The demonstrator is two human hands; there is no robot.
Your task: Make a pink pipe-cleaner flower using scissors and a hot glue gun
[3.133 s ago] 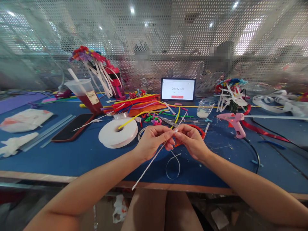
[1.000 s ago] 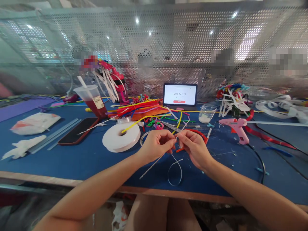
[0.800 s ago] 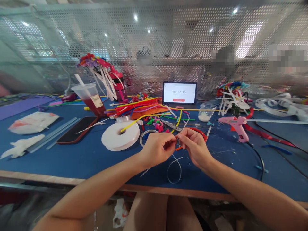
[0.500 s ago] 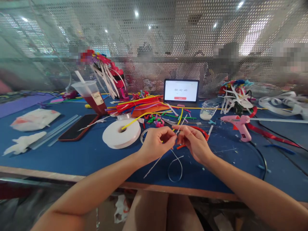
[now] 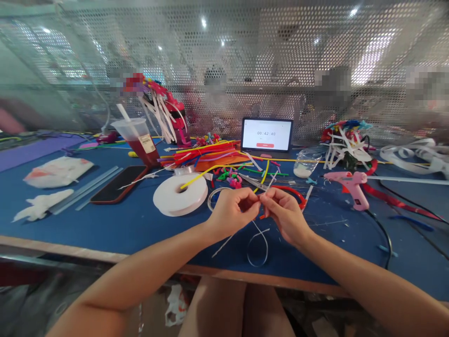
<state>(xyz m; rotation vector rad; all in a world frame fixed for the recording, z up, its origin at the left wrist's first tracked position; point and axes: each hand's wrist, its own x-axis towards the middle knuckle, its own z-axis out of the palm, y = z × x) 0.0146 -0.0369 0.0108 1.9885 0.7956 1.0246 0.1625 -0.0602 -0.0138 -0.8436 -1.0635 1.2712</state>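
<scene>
My left hand (image 5: 234, 213) and my right hand (image 5: 286, 214) meet above the blue table (image 5: 115, 220), fingertips pinched together on a thin white strip (image 5: 224, 242). The strip runs down and left from the pinch to a free end. A short end pokes up past my right fingers. Below the hands a white ribbon loop (image 5: 257, 243) lies on the table. A red curved band (image 5: 293, 193) sits just behind my right hand.
A white ribbon roll (image 5: 180, 195), a dark phone (image 5: 117, 184), a drink cup (image 5: 137, 140), a bundle of coloured sticks (image 5: 206, 154), scissors (image 5: 250, 182), a tablet timer (image 5: 266, 135) and a pink glue gun (image 5: 347, 182) with its black cord surround the hands. Perforated screen behind.
The free tail of the white strip below my left hand has become shorter. Both hands stay pinched together at the same spot, shifting only slightly.
</scene>
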